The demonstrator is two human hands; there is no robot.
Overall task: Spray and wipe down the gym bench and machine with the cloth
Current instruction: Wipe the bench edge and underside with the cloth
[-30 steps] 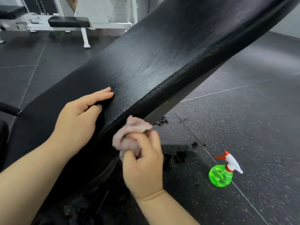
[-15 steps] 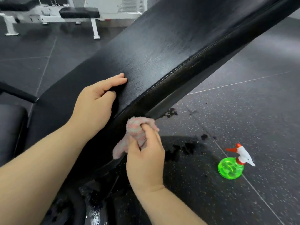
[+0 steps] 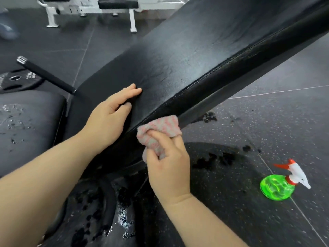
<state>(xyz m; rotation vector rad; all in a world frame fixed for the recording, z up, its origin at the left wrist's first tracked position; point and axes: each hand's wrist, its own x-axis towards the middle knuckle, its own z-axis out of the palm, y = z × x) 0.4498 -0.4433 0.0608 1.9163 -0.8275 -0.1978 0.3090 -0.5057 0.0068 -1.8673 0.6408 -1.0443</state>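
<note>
Right grip (image 3: 169, 168) is curled around a pink-and-grey striped cloth (image 3: 160, 127), with thumb and fingers bunching it. The upper part of the cloth is pressed against the stitched side edge of the inclined black backrest pad (image 3: 195, 56), near the pad's lower end. The cloth sits just beyond the knuckles, and a tail hangs down on the thumb side. How much of it lies inside the palm is hidden.

Left grip (image 3: 108, 120) lies flat on the pad's top face with fingers straight, holding nothing. It is just beside the cloth, across the seam, and not touching it.

Green spray bottle (image 3: 277, 186) with a white-and-red trigger head sits on the floor (image 3: 267, 122) to the right, well apart from both grips. Dark wet patches (image 3: 213, 159) lie between the bottle and the bench.

Seat pad (image 3: 26, 118) is at the left edge, with droplets on it. A black bar (image 3: 46, 75) and a weight plate (image 3: 16, 81) lie beyond it; the plate's lettering is unreadable. The backrest's underside and frame are in shadow and hard to make out. The pad's upper end is cut off at top right.
</note>
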